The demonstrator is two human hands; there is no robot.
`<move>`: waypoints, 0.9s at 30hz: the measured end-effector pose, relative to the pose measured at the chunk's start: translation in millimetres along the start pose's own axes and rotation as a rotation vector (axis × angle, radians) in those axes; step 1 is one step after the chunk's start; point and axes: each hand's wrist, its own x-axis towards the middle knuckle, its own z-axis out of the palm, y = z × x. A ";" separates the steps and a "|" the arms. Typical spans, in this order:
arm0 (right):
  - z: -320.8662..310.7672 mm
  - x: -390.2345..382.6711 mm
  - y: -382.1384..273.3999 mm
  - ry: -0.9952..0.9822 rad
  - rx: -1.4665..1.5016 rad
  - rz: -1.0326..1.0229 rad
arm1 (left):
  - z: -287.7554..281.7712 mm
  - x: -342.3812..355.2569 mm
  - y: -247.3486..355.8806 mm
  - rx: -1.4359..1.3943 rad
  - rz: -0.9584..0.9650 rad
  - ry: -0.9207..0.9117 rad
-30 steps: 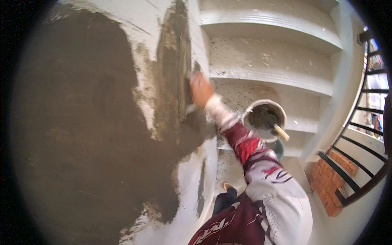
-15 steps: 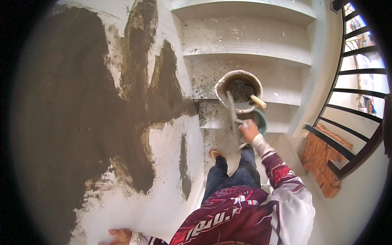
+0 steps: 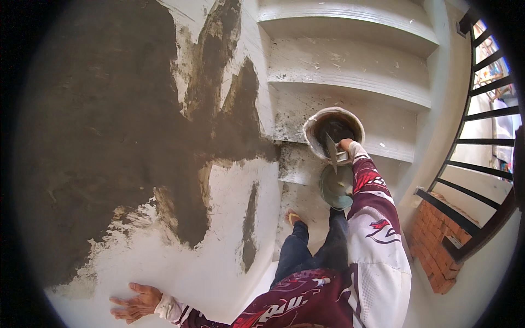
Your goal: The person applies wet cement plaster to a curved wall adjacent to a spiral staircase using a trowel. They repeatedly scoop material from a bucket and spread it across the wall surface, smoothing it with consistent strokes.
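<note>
My right hand (image 3: 345,145) is closed at the near right rim of a pale, mortar-smeared bucket (image 3: 310,121). It grips a plastering trowel (image 3: 332,152), whose narrow grey blade shows almost edge-on over the bucket's mouth. Dark wet mortar (image 3: 336,128) lies inside. My fingers and sleeve partly hide the trowel's handle. Down at the lower left, my left hand (image 3: 138,302) rests with spread fingers against the white wall (image 3: 164,273), holding nothing. Grey plaster (image 3: 109,136) covers much of this wall in uneven, ragged-edged patches.
A greenish bucket (image 3: 328,199) stands just below the pale one, near my feet. White stairs (image 3: 350,65) with dark splatters rise ahead. To the right run a dark metal railing (image 3: 462,142) and stacked orange bricks (image 3: 432,243). My sandalled foot (image 3: 293,217) is on a lower step.
My right hand has moved up with the trowel, from above the greenish bucket to the pale bucket's rim. The left hand shows more fully on the wall. The whole view has shifted slightly.
</note>
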 end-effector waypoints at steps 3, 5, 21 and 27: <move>-71.9 88.3 57.1 0.101 -0.471 -0.267 | 36.6 12.2 25.7 -0.123 -0.029 0.006; -16.8 80.6 41.6 -0.108 -0.378 -0.322 | 10.6 -2.8 -4.2 0.007 0.008 -0.017; 35.6 -223.5 94.0 0.407 -0.620 -0.529 | 7.3 1.1 -20.9 -0.306 0.000 0.168; 105.5 -253.3 95.4 0.082 -0.115 -0.780 | 1.3 -2.3 -39.4 -0.575 0.026 0.228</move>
